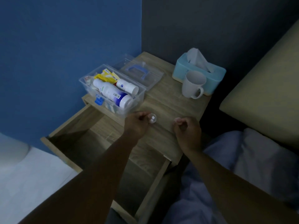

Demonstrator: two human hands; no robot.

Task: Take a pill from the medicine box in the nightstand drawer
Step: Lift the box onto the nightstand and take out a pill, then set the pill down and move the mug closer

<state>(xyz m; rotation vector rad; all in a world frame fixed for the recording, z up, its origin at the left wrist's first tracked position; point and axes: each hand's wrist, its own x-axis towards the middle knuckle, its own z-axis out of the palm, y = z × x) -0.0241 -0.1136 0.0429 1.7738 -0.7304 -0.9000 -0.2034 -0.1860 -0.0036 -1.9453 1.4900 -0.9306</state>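
The light wood-grain nightstand [171,101] fills mid-frame, its deep rectangular drawer [90,139] pulled open toward lower left. At the top's left edge sits the clear plastic medicine box [137,101], lidless, its long axis running upper left to lower right; white bottles lie in it along that line. Its clear lid with a blue handle [140,72] lies just behind. At upper right stand a pale blue tissue box [215,75] and a white ceramic mug [193,84]. The left hand [137,123] pinches a small clear round cup holding two white pills [152,119], at centre frame. The right hand [187,131] is loosely curled, holding nothing visible.
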